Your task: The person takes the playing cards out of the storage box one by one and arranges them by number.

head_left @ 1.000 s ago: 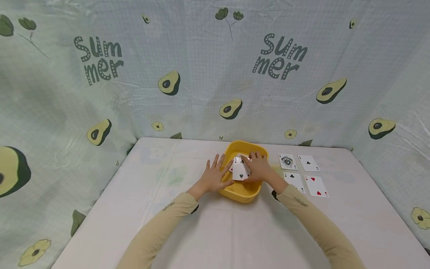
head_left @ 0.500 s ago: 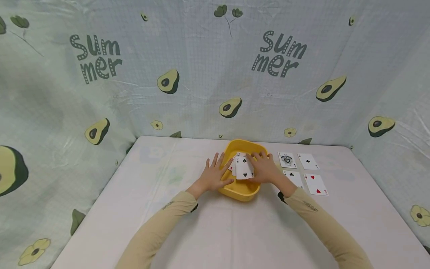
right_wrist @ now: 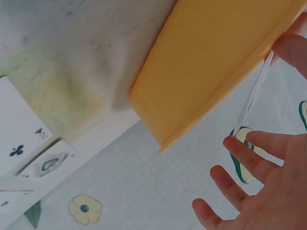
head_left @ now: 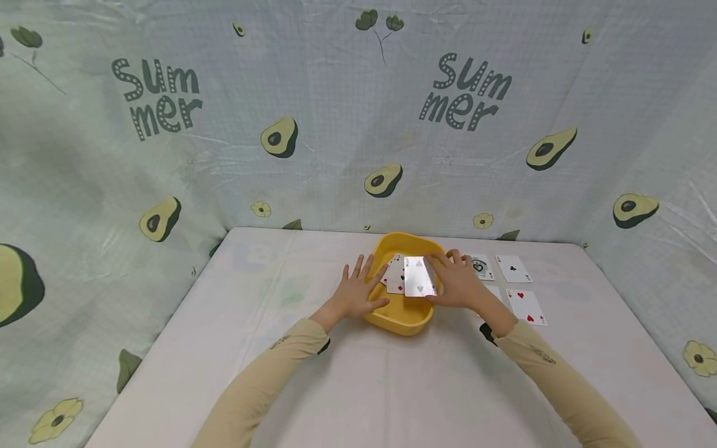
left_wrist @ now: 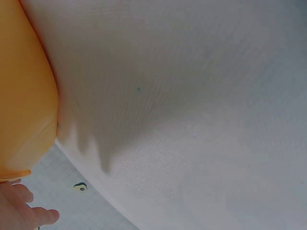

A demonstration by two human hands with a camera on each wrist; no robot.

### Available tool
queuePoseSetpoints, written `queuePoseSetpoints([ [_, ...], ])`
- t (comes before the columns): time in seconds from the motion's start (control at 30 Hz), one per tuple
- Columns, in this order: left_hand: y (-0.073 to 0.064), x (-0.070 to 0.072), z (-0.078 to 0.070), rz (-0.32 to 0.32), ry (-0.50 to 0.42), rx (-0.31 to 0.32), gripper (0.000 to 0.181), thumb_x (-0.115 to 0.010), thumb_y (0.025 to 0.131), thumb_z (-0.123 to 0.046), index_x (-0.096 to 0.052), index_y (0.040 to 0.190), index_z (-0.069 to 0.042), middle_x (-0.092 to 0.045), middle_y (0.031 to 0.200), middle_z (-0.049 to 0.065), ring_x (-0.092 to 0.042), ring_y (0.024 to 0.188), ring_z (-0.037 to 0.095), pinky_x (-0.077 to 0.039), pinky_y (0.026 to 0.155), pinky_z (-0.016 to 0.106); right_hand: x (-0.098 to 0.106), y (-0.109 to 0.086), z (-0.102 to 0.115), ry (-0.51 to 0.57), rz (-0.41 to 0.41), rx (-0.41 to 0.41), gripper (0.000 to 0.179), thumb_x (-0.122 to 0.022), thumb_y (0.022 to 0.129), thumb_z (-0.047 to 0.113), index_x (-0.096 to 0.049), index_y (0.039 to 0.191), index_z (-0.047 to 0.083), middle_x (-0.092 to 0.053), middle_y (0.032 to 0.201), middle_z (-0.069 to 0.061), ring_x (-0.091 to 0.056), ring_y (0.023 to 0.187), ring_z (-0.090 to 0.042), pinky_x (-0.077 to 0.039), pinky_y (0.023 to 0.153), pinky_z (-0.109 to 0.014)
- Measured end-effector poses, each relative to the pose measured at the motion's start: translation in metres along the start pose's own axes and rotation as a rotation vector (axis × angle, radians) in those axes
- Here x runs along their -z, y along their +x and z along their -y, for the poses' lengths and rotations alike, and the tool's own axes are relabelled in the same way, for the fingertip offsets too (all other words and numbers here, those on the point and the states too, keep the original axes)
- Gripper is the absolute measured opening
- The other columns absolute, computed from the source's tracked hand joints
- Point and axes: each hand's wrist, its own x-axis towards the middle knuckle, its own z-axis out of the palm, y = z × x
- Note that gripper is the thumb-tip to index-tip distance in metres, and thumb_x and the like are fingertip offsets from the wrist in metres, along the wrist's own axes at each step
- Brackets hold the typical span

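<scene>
A yellow plastic box (head_left: 406, 328) stands on the table with several playing cards (head_left: 394, 277) lying inside. My left hand (head_left: 351, 296) rests at its left rim, fingers spread and straight; the left wrist view catches just the fingertips (left_wrist: 44, 216) beside the rim. Above the box's right side, my right hand (head_left: 460, 283) pinches a two of spades (head_left: 417, 283) by its edges between thumb and fingers. That card (right_wrist: 252, 98) appears nearly edge-on in the right wrist view, where it is clear of the box wall (right_wrist: 201, 72).
Right of the box lie face-up cards: a two of hearts (head_left: 526, 308), a single-club card (head_left: 512, 269), a card with an ornate emblem (head_left: 482, 267) and a two of clubs (right_wrist: 19, 129), partly covered by my right hand in the head view. A patterned cloth backdrop (head_left: 325, 199) rises behind the table.
My right hand has moved right with the two of spades, from mid-box to the right rim, uncovering more of the cards beneath. My left hand has stayed in place.
</scene>
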Motion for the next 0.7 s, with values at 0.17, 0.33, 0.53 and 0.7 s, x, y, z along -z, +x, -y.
queuePoseSetpoints([
  [0.17,-0.001,0.001,0.0,-0.003,0.006,-0.006,0.075,-0.039,0.087,-0.057,-0.01,0.145,-0.02,-0.001,0.15,0.016,-0.002,0.137,0.039,-0.013,0.103,0.062,0.008,-0.008,-0.005,0.009,-0.02,-0.018,0.088,-0.069,0.067,0.051,-0.035,0.136,0.008,-0.043,0.133,-0.013,-0.034,0.112,-0.034,-0.03,0.089,-0.055],
  [0.33,-0.002,0.001,0.001,-0.003,0.007,-0.006,0.075,-0.04,0.086,-0.057,-0.01,0.145,-0.02,0.0,0.15,0.016,-0.001,0.137,0.039,-0.012,0.103,0.062,0.008,-0.016,-0.011,0.001,-0.028,-0.031,0.09,-0.068,0.066,0.053,-0.034,0.136,0.009,-0.041,0.133,-0.012,-0.033,0.114,-0.034,-0.029,0.091,-0.055],
  [0.53,-0.003,0.0,0.002,-0.008,0.006,-0.01,0.075,-0.04,0.086,-0.057,-0.011,0.145,-0.02,-0.001,0.15,0.017,-0.002,0.137,0.039,-0.013,0.103,0.062,0.011,-0.027,-0.015,-0.01,-0.053,-0.035,0.093,-0.067,0.065,0.056,-0.032,0.137,0.009,-0.041,0.131,-0.012,-0.034,0.114,-0.034,-0.03,0.09,-0.055],
  [0.7,-0.004,-0.001,0.003,-0.004,0.005,-0.012,0.074,-0.039,0.087,-0.057,-0.01,0.145,-0.02,0.0,0.15,0.016,0.0,0.137,0.039,-0.012,0.103,0.061,0.016,-0.038,-0.016,0.003,-0.04,-0.055,0.095,-0.068,0.065,0.055,-0.029,0.139,0.009,-0.04,0.134,-0.013,-0.032,0.114,-0.034,-0.027,0.092,-0.056],
])
